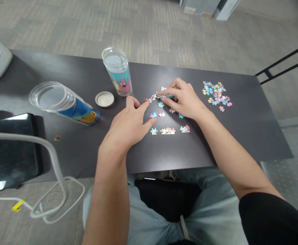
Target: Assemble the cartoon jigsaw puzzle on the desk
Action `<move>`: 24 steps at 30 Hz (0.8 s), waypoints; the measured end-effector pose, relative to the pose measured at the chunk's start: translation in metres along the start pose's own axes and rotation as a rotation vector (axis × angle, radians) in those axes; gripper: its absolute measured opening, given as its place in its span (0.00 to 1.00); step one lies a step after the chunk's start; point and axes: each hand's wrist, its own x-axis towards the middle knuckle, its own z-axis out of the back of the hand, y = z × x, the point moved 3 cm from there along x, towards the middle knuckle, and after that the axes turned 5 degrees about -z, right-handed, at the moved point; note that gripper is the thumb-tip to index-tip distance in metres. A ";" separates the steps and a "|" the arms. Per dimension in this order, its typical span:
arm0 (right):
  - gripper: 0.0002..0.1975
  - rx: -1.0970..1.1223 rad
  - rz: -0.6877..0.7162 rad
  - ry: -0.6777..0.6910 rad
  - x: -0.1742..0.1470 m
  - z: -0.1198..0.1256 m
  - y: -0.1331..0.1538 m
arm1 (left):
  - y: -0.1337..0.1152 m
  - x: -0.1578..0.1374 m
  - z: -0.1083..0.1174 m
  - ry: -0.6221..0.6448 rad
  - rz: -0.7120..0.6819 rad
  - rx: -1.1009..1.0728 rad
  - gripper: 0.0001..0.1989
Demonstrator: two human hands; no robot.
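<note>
My left hand (129, 124) rests on the dark table with thumb and index finger apart. Its index fingertip touches the left end of a joined strip of puzzle pieces (153, 97). From the other side my right hand (186, 98) reaches in, its thumb and index finger closed around a puzzle piece (159, 96) at that strip. The palm and fingers hide part of the pieces beneath. Below lie a teal piece (161, 104), a blue-pink piece (153, 115), a pale pink piece (161, 114), a short joined row (167, 130) and another small group (185, 129).
Loose puzzle pieces (216, 92) lie in a pile at the right. Left of my hands stand a clear cartoon-printed canister (120, 76) and a blue canister (74, 107), with a round lid (105, 99) between them. A black device (13, 146) and white cable (54, 160) occupy the far left.
</note>
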 end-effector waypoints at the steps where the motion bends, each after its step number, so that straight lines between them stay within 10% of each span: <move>1: 0.20 0.005 -0.009 -0.010 0.001 -0.001 0.000 | 0.000 0.000 0.001 0.001 -0.002 -0.002 0.37; 24: 0.09 0.092 -0.108 -0.027 0.020 -0.009 0.006 | 0.034 -0.008 0.003 -0.049 0.009 -0.241 0.53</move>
